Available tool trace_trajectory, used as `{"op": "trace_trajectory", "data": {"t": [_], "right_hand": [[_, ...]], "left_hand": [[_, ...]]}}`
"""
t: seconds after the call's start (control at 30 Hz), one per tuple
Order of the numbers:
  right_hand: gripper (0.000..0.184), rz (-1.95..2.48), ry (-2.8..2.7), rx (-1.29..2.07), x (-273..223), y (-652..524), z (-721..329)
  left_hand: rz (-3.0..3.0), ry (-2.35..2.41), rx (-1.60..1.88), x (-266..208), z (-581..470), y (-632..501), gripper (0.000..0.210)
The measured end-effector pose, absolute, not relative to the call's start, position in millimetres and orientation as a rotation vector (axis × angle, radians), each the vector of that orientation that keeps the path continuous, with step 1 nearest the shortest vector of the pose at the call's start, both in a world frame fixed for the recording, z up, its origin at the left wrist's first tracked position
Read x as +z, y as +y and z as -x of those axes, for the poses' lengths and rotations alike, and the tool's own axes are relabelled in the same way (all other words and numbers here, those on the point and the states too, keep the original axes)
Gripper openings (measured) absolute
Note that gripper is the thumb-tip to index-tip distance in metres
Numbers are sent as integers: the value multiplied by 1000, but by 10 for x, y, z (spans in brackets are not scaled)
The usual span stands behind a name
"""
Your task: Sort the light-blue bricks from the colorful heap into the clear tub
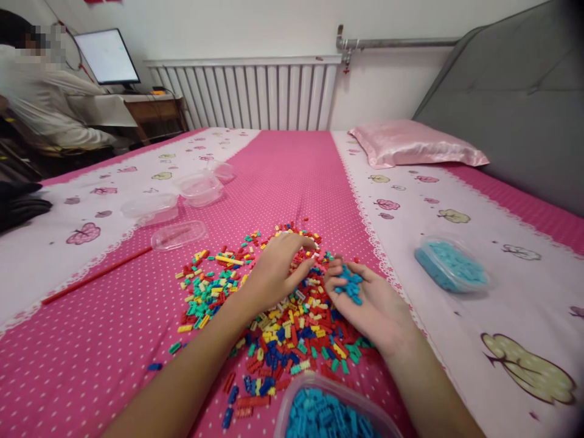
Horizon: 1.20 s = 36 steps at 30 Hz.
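A loose pile of small toy building bricks (278,316) in red, yellow, green, dark blue and other colours lies spread on the bed. Over its far part reaches my left hand (278,261), palm down, thumb and forefinger apart; I see nothing held in it. My right hand (374,298) is turned palm up at the pile's right edge, fingers curled around several light blue bricks (350,283). Close to me stands a clear plastic tub (292,392) filled with bricks of the same blue. A second lidded-looking tub (451,264) of light blue bricks sits to the right.
Clear plastic containers (198,188) and a lid (179,235) lie left of the pile, beside a long red stick (98,275). A pink pillow (415,143) rests near the grey headboard (506,103). At far left a person (50,97) sits by a monitor (108,56).
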State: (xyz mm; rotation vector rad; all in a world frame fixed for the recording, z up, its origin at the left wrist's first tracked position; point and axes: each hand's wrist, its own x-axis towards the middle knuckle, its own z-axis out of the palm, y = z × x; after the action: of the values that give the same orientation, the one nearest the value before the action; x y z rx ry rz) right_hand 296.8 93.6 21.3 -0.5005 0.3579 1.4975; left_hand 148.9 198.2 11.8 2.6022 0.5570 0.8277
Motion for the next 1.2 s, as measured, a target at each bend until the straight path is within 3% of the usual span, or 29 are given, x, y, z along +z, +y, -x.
{"op": "trace_trajectory", "data": {"t": [0.1, 0.23, 0.47, 0.63, 0.8, 1.07, 1.2], "right_hand": [[29, 374, 355, 1446, 241, 872, -3128], [29, 368, 329, 1418, 275, 836, -3191], [27, 367, 293, 1449, 268, 841, -3196], [27, 328, 286, 1462, 249, 839, -3215], [26, 345, 265, 1450, 246, 825, -3235], [23, 374, 253, 1376, 277, 797, -3378], [22, 386, 231, 1364, 280, 770, -3396]], "left_hand": [[-2872, 668, 484, -37, -1530, 2087, 48], [-2979, 624, 195, -125, -1551, 2128, 47], [-3124, 686, 205, 56, -1525, 2028, 23], [-3106, 612, 322, -88, -1602, 2008, 46], [-3061, 574, 181, -141, -1616, 1947, 56], [-3124, 1043, 134, 84, -1391, 1951, 40], [-3088, 1209, 141, 46, -1416, 1899, 45]]}}
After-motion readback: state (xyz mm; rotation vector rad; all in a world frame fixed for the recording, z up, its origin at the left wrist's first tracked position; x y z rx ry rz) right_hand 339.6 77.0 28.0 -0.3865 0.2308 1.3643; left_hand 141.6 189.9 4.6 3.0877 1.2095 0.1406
